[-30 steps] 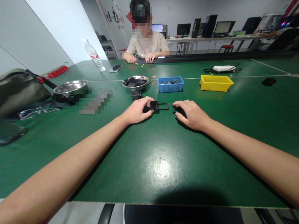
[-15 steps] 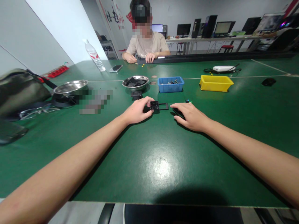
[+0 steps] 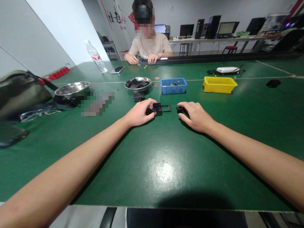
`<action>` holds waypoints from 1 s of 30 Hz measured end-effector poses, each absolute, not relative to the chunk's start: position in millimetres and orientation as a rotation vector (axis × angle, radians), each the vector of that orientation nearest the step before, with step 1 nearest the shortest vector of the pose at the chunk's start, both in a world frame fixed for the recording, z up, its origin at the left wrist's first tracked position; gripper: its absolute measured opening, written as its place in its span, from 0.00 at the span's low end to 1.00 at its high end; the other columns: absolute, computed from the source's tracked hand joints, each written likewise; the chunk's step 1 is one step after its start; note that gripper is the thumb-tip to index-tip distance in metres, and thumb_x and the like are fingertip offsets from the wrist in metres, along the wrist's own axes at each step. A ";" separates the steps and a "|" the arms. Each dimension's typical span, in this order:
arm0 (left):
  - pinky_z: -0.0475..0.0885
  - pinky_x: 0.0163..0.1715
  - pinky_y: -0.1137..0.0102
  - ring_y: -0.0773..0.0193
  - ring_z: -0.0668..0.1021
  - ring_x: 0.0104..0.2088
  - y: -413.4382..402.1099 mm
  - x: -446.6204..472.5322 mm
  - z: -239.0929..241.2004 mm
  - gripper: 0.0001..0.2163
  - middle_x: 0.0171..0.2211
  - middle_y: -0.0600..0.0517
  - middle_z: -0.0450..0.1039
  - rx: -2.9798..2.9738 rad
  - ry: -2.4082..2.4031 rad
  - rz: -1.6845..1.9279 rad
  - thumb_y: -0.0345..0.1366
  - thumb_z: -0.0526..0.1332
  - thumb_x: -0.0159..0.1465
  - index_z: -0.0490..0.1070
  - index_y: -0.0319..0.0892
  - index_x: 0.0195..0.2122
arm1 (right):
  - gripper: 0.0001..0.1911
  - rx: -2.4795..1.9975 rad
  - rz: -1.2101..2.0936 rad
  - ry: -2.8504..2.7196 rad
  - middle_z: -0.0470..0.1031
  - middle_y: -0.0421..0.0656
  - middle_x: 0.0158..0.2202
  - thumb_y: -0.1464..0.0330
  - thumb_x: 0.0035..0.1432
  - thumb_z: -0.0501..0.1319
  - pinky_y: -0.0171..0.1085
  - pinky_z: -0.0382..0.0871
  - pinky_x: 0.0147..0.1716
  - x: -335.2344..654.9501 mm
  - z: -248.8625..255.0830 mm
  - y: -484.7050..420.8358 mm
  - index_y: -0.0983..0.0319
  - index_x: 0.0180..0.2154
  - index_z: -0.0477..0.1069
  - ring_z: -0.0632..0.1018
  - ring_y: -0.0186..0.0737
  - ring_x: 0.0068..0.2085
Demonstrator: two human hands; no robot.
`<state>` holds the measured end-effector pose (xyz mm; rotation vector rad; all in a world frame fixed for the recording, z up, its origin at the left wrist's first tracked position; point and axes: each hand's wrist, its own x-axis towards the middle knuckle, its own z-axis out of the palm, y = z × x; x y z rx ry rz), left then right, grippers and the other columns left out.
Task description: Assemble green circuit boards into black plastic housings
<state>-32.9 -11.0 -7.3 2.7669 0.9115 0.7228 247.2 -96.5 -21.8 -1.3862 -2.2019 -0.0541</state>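
Note:
My left hand [image 3: 140,113] grips a black plastic part [image 3: 157,108] between thumb and fingers at the middle of the table. A thin open rectangular frame [image 3: 167,108] sticks out from that part to the right. A short gap away, my right hand [image 3: 196,117] is curled around a small black part [image 3: 180,109], whose end shows between thumb and forefinger; the rest is hidden by the hand. Just beyond my left hand lies another black plastic piece [image 3: 139,97]. Behind it a steel bowl [image 3: 137,91] holds several black parts.
A blue bin [image 3: 173,91] of small metal pieces and a yellow bin [image 3: 219,87] stand farther back. To the left are a second steel bowl [image 3: 72,88], glasses [image 3: 40,113], a bag [image 3: 22,91] and a bottle [image 3: 96,57]. Across the table sits a person [image 3: 149,44].
My right hand has shifted slightly to the right, and the small black part's end now shows at its fingertips. A small bright item behind that hand is now mostly covered. My left hand stays put.

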 end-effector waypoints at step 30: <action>0.74 0.45 0.64 0.58 0.79 0.40 -11.2 -33.6 -7.9 0.16 0.40 0.48 0.76 2.770 0.936 0.709 0.42 0.60 0.65 0.71 0.40 0.51 | 0.08 -1.169 -0.125 -2.242 0.82 0.49 0.36 0.73 0.61 0.57 0.47 0.72 0.46 250.6 -16.5 -98.1 0.60 0.36 0.76 0.78 0.50 0.42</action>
